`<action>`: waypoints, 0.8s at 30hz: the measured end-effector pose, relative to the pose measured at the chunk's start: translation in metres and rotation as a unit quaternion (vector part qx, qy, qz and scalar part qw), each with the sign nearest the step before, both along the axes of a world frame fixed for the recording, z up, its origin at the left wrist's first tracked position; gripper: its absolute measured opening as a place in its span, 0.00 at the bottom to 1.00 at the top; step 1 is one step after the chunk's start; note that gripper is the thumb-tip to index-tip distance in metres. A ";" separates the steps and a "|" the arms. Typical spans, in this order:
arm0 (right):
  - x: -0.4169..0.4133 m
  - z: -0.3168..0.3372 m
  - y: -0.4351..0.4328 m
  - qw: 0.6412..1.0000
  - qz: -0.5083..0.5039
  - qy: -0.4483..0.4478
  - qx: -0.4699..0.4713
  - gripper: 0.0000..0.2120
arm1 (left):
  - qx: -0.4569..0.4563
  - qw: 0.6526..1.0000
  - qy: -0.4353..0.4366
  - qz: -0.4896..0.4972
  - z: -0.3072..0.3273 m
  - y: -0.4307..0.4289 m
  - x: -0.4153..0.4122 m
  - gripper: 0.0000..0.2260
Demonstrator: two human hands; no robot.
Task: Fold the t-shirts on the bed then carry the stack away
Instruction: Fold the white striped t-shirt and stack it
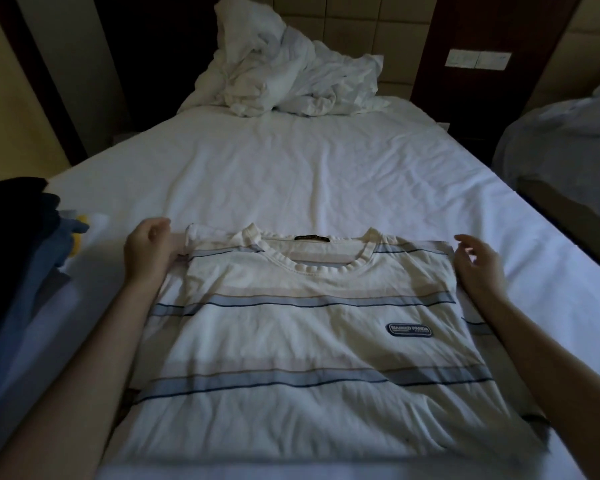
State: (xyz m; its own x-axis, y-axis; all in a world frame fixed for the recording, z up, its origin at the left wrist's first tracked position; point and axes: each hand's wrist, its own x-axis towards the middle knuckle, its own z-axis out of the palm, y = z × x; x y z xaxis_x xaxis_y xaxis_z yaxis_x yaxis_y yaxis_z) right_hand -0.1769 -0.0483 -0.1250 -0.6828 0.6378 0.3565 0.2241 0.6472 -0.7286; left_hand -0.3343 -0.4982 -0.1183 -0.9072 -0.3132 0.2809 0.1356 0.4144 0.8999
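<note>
A white t-shirt (305, 344) with pale blue and tan stripes lies front up on the bed (291, 168), collar toward the headboard. Its sleeves are tucked in, so its sides run nearly straight. My left hand (149, 251) is at the shirt's left shoulder, fingers curled around the bunched sleeve fabric there. My right hand (475, 261) hovers at the right shoulder with fingers loosely spread, at the shirt's edge and gripping nothing. A pile of dark and blue clothes (21, 271) sits at the bed's left edge.
A crumpled white duvet (291, 74) is heaped at the headboard. Between it and the shirt stretches bare white sheet. A second bed (568, 143) stands to the right across a narrow gap. A yellow item (78, 237) peeks from the pile.
</note>
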 end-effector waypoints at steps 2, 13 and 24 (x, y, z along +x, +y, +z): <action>0.024 -0.001 -0.018 0.999 0.015 -0.018 0.029 0.16 | 0.010 0.999 -0.001 -0.033 -0.001 -0.005 0.035 0.10; 0.200 0.007 -0.103 0.980 -0.108 -0.165 -0.033 0.20 | -0.118 0.979 -0.160 -0.050 -0.001 -0.046 0.226 0.20; 0.235 0.013 -0.089 0.971 -0.052 -0.097 -0.214 0.07 | 0.256 0.941 -0.221 -0.022 0.012 -0.072 0.241 0.10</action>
